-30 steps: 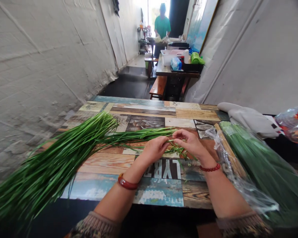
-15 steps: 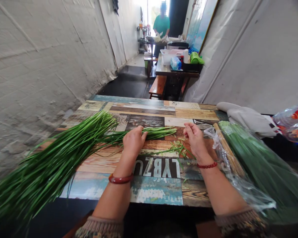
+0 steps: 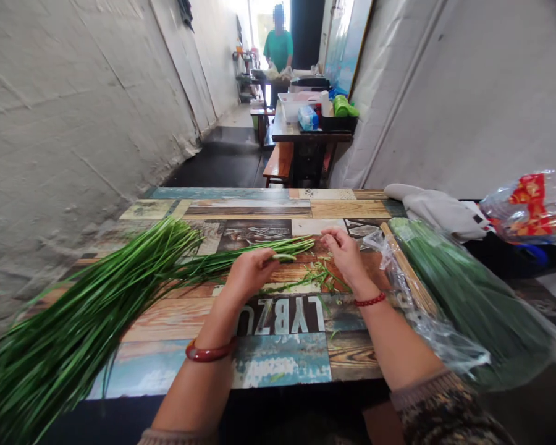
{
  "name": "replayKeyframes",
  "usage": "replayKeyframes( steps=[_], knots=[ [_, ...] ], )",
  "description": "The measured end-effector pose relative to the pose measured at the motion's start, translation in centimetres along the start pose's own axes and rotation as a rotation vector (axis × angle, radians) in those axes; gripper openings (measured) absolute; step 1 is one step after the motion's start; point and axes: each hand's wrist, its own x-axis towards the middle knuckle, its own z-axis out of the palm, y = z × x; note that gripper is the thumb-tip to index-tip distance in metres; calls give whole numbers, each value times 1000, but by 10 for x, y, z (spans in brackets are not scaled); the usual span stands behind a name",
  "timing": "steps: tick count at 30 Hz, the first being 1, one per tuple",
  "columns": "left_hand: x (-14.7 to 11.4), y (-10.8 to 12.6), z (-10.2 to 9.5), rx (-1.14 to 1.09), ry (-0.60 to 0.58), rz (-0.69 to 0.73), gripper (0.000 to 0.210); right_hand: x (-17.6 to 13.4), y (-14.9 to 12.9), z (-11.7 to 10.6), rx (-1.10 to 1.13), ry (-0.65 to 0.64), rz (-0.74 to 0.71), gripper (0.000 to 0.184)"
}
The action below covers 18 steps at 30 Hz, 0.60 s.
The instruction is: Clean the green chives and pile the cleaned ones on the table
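Note:
My left hand point(image 3: 252, 269) is closed, pinching the pale lower end of a garlic chive point(image 3: 285, 257) that sticks out to the right past the fingertips. Just behind it a thin row of garlic chives point(image 3: 290, 246) lies on the table, pale ends pointing right. My right hand point(image 3: 345, 256) hovers off those ends, fingers loosely bent, thumb and forefinger slightly apart, nothing visible between them. Below and between the hands is a little heap of peeled trimmings point(image 3: 322, 275). A big pile of garlic chives point(image 3: 115, 284) spreads over the left side, leaves hanging past the front edge.
On the right of the patterned table point(image 3: 282, 364) lies a plastic-wrapped bundle of green chives point(image 3: 463, 290), beside a wooden strip point(image 3: 410, 272). A grey cloth point(image 3: 440, 210) and a red-printed bag point(image 3: 532, 207) sit behind. Farther off, a person point(image 3: 278, 52) stands beyond another table point(image 3: 296, 133).
My left hand has turned and lifted from the row, now with a chive's pale end showing in its fingers. The right thumb and forefinger have parted slightly. The whole view has shifted.

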Motion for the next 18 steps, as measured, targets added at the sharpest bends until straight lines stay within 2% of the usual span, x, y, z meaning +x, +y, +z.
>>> replayKeyframes(
  steps=[2,4,7,11,14,18],
  knots=[
    [-1,5,3,-150,-194,98,21,1,4,0,-159,-70,-110,22],
    [-1,7,7,-221,-257,118,22,1,7,1,-318,-138,-237,21],
    [0,5,11,-201,-140,62,24,0,11,3,-511,-210,-359,25],
    [4,-2,15,-140,51,-45,20,-2,10,6,-689,-226,-375,22],
    [6,-6,19,-169,172,-83,21,-4,5,5,-764,-208,-378,15],
    [6,-5,21,-190,251,-75,29,-5,-5,3,-760,-173,-381,6]
  ],
)
